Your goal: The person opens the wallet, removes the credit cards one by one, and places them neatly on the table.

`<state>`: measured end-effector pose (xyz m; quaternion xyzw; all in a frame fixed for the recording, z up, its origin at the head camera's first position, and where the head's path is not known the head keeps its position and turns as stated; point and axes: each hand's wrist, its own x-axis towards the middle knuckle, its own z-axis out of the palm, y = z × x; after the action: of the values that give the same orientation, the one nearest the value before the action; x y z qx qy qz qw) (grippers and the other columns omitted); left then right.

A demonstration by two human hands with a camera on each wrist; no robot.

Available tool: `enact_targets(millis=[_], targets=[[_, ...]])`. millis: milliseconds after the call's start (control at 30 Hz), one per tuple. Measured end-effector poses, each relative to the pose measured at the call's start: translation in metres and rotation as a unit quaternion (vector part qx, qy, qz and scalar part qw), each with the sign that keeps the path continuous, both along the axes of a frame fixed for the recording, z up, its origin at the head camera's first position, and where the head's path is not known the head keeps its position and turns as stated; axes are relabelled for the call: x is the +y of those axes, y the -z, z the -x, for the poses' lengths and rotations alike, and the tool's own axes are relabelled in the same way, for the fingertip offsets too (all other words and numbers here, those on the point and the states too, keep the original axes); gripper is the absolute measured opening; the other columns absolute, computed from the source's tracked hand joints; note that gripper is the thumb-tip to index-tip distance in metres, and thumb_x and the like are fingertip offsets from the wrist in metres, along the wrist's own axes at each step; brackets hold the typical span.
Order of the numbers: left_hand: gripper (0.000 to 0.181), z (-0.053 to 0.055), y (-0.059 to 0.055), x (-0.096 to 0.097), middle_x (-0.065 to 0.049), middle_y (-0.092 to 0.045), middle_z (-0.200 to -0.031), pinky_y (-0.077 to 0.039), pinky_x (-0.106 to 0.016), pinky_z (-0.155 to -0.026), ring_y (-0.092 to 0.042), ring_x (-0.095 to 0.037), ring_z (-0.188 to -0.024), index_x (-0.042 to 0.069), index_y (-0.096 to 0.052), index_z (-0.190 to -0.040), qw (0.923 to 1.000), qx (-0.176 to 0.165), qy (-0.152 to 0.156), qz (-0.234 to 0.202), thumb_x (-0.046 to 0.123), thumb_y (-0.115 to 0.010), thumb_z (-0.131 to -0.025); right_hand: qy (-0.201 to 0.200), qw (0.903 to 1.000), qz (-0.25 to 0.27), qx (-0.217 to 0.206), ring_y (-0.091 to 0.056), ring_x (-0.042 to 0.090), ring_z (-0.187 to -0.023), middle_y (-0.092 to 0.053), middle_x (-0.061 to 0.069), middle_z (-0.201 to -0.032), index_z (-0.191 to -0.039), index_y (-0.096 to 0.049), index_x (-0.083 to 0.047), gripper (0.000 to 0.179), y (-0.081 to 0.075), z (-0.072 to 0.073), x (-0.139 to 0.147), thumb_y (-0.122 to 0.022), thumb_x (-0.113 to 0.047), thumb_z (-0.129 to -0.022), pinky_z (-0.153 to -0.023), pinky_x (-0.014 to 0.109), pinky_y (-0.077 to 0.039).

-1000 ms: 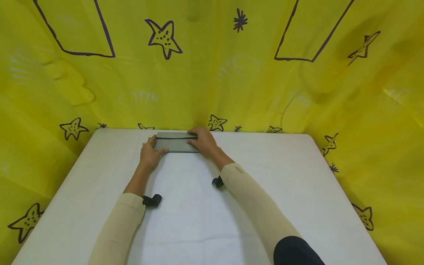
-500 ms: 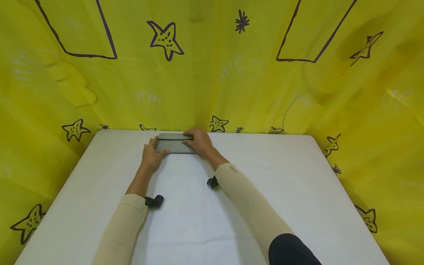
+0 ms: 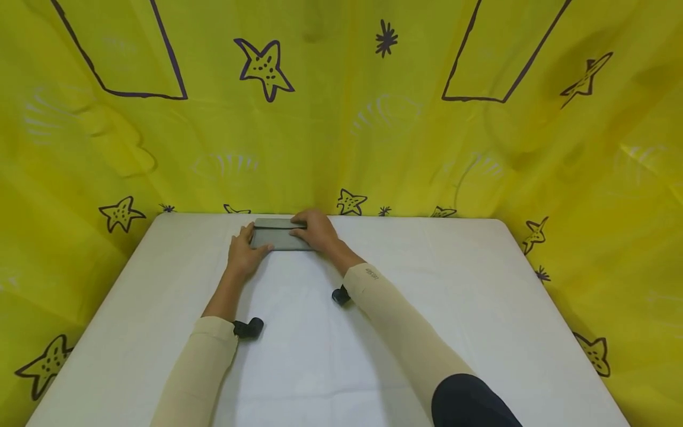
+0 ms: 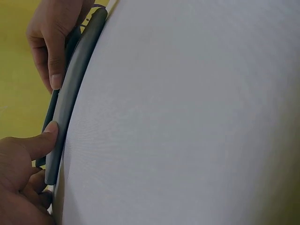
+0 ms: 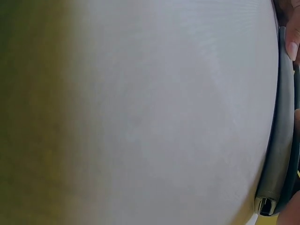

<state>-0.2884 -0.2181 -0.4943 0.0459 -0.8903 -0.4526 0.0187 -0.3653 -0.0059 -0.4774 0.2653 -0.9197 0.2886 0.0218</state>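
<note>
A flat grey case (image 3: 280, 239) with a narrow flap (image 3: 273, 223) along its far side lies near the table's back edge. My left hand (image 3: 244, 252) grips its left end, the thumb at the near edge and the fingers around the far corner. At the right part, my right hand (image 3: 320, 231) pinches the flap, its thumb on the near side and fingers at the far side. The left wrist view shows the case (image 4: 77, 84) edge-on, with the left thumb pressed on it. An opening shows at the end of the case (image 5: 274, 178) in the right wrist view.
The white-covered table (image 3: 299, 356) has a yellow curtain (image 3: 315, 136) with drawn starfish right behind its back edge and along both sides. A small black camera (image 3: 249, 328) sits on the left wrist and another camera (image 3: 340, 295) on the right wrist.
My right hand has slid a little to the left along the flap. My left hand keeps its hold at the left end, and the case stays almost in place.
</note>
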Motion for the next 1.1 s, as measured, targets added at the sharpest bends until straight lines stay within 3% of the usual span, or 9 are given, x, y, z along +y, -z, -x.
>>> enact_targets(millis=[433,700,933,1100], targets=[[0.084,-0.003,-0.003,-0.002,-0.029,-0.012,-0.169,-0.003,-0.062,-0.126,0.003,-0.058,-0.153,-0.003,-0.023,-0.165,1.0,-0.003,0.0,-0.009,0.021,-0.072,-0.101,0.024,0.9996,0.007,-0.014,-0.062,0.02,-0.126,-0.073,0.002,-0.129,-0.125,-0.079,-0.014,0.031,0.004,0.001,-0.003,-0.078,-0.029,-0.098,-0.109,0.033,-0.046],[0.083,-0.003,0.0,0.001,-0.031,-0.015,-0.167,-0.006,-0.063,-0.125,0.0,-0.061,-0.152,-0.004,-0.026,-0.164,1.0,0.005,0.002,-0.002,0.021,-0.072,-0.1,0.029,0.9989,-0.035,0.012,-0.063,0.017,-0.124,-0.074,-0.002,-0.128,-0.126,-0.079,-0.019,0.03,0.005,0.002,-0.003,-0.074,-0.034,-0.101,-0.107,0.032,-0.048],[0.082,0.0,0.001,-0.002,-0.033,-0.017,-0.166,-0.007,-0.063,-0.125,-0.002,-0.062,-0.151,-0.005,-0.027,-0.163,0.9998,0.014,0.002,0.01,0.021,-0.073,-0.1,0.016,0.9926,-0.099,0.068,-0.069,0.015,-0.114,-0.077,-0.004,-0.118,-0.122,-0.081,-0.02,0.028,-0.002,0.0,-0.008,-0.069,-0.036,-0.103,-0.1,0.031,-0.053],[0.082,-0.002,0.0,-0.001,-0.032,-0.014,-0.167,-0.006,-0.063,-0.125,0.0,-0.061,-0.152,-0.004,-0.026,-0.163,1.0,0.002,0.002,0.009,0.022,-0.072,-0.1,0.024,0.9922,-0.105,0.063,-0.07,0.014,-0.108,-0.078,-0.004,-0.113,-0.117,-0.083,-0.019,0.025,-0.006,0.0,-0.01,-0.067,-0.034,-0.105,-0.096,0.03,-0.054]])
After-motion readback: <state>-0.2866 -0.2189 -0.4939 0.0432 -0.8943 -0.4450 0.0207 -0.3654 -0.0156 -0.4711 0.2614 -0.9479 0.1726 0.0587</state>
